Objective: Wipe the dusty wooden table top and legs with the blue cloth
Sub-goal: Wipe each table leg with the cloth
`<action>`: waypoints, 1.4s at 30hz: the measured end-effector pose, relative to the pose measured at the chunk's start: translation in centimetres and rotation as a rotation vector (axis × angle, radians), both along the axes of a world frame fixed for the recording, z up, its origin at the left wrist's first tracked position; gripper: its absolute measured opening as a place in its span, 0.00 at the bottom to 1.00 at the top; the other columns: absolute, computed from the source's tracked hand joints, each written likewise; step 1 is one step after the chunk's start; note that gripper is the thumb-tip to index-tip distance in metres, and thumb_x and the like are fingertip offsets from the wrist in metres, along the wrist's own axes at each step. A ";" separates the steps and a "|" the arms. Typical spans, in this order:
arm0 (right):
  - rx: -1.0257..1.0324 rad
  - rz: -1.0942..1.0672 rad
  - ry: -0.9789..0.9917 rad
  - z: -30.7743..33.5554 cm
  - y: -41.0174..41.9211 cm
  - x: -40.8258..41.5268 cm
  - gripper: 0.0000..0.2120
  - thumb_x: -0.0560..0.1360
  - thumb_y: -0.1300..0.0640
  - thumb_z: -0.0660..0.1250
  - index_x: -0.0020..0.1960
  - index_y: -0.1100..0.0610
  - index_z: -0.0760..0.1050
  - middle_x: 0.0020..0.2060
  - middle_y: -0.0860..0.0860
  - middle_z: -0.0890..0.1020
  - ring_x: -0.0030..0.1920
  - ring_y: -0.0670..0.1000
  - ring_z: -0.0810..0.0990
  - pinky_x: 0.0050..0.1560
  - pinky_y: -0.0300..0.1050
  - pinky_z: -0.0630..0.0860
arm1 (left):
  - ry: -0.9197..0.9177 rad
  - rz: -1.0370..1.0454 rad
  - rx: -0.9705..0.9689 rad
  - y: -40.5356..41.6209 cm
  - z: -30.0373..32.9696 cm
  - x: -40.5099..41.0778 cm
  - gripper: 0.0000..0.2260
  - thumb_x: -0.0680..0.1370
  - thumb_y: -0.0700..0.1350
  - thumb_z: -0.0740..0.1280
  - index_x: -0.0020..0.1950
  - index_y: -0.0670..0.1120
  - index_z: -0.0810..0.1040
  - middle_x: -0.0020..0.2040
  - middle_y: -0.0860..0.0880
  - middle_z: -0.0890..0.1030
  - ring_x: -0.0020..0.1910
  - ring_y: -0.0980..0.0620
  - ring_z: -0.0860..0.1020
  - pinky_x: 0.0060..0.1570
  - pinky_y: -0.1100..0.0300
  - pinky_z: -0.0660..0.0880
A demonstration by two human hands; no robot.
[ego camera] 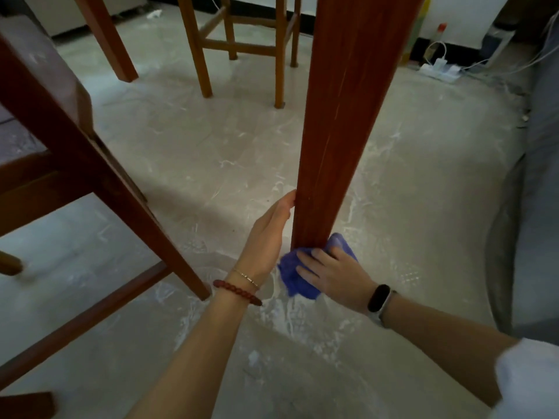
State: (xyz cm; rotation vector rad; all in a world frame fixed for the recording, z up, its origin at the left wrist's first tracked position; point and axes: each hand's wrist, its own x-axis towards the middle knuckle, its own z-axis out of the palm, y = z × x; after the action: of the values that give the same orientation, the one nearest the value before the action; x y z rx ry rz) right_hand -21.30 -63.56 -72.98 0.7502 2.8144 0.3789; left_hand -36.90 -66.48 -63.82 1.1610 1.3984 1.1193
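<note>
A reddish-brown wooden table leg (341, 122) stands upright in the middle of the view, its foot on the dusty floor. The blue cloth (295, 275) is bunched round the very bottom of the leg. My right hand (332, 275) lies on the cloth with its fingers spread and pushes it against the leg's base. My left hand (269, 234) rests flat against the leg's left side just above the cloth, fingers straight, fingertips on the wood. The table top is out of view.
A dark wooden chair (75, 164) stands close at the left. A lighter wooden stool (242, 46) is behind. White dust streaks cover the pale floor (211, 152). A power strip with cables (438, 69) lies at the far right, and grey fabric (535, 189) runs along the right edge.
</note>
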 end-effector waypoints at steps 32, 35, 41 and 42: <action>-1.352 -1.054 1.632 5.1 -4.9 5.8 0.29 0.74 0.60 0.66 0.71 0.49 0.58 0.60 0.49 0.71 0.53 0.48 0.76 0.49 0.43 0.75 | 0.596 -0.088 0.040 -6.0 -3.6 4.1 0.15 0.78 0.46 0.60 0.62 0.60 0.66 0.54 0.54 0.74 0.48 0.63 0.75 0.47 0.73 0.69; -1.001 -1.039 1.571 5.8 -4.9 6.6 0.14 0.76 0.56 0.64 0.61 0.54 0.69 0.53 0.51 0.74 0.51 0.50 0.75 0.43 0.34 0.73 | 0.900 -0.114 0.057 -6.2 -3.6 4.6 0.18 0.78 0.49 0.59 0.68 0.53 0.64 0.56 0.49 0.71 0.47 0.53 0.75 0.46 0.65 0.71; -1.847 -1.193 1.426 6.2 -6.7 4.4 0.22 0.73 0.40 0.61 0.62 0.50 0.69 0.53 0.51 0.76 0.54 0.54 0.77 0.50 0.50 0.77 | 0.864 0.023 0.187 -6.5 -3.2 6.8 0.17 0.75 0.52 0.64 0.59 0.44 0.71 0.54 0.45 0.76 0.45 0.45 0.78 0.43 0.55 0.75; -1.965 -1.171 1.484 5.9 -6.6 4.3 0.23 0.72 0.40 0.61 0.62 0.51 0.69 0.53 0.53 0.78 0.52 0.54 0.78 0.47 0.51 0.78 | 0.836 -0.026 0.215 -6.5 -3.3 7.0 0.18 0.74 0.54 0.62 0.59 0.46 0.71 0.54 0.47 0.76 0.46 0.48 0.78 0.44 0.58 0.74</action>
State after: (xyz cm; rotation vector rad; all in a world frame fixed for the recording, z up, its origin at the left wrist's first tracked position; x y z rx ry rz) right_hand -16.99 -70.15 -67.07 1.6977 0.8858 -3.1121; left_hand -29.94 -72.94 -67.10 1.9295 1.8918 0.7931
